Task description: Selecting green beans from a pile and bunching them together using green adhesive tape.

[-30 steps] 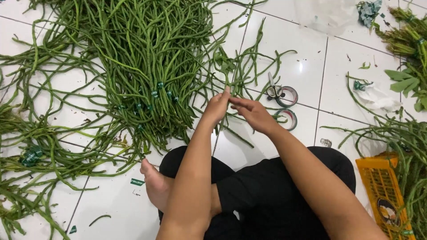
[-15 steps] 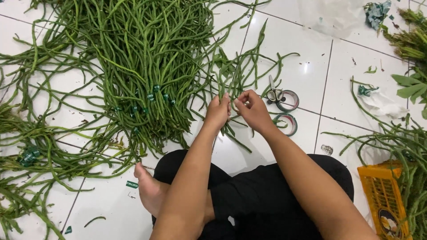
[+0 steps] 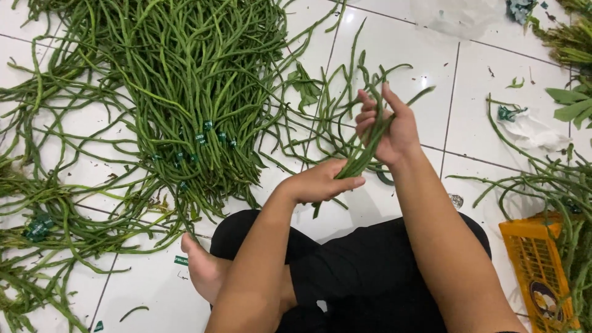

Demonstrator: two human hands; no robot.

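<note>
Green everywhere on this white tile floor [image 3: 203, 290], basically a carpet of long beans. Person's sitting cross-legged, and both hands are working one small bunch of long beans [image 3: 364, 151] lifted up in front of them. Right hand [image 3: 388, 126] is wrapped around the upper part of the bunch, fingers curled over it, and the left hand [image 3: 324, 182] is pinching the lower ends from the side, so both are gripping the same handful.

As for progress, looks like a fair bit is sorted but plenty isn't. The big pile of beans [image 3: 191, 92] to the left of the hands has several small green bands [image 3: 206, 126] around clusters of stems, so some bundles seem tied already. Loose tangled strands [image 3: 55, 222] sprawl along the left edge and more loose ones lie just past the hands, none of them banded as far as can be seen. The handheld bunch has no band on it yet.

Off to the right there's a yellow plastic crate [image 3: 539, 271] with more beans draped over it, plus some leafy scraps [image 3: 573, 98] on the tiles.
</note>
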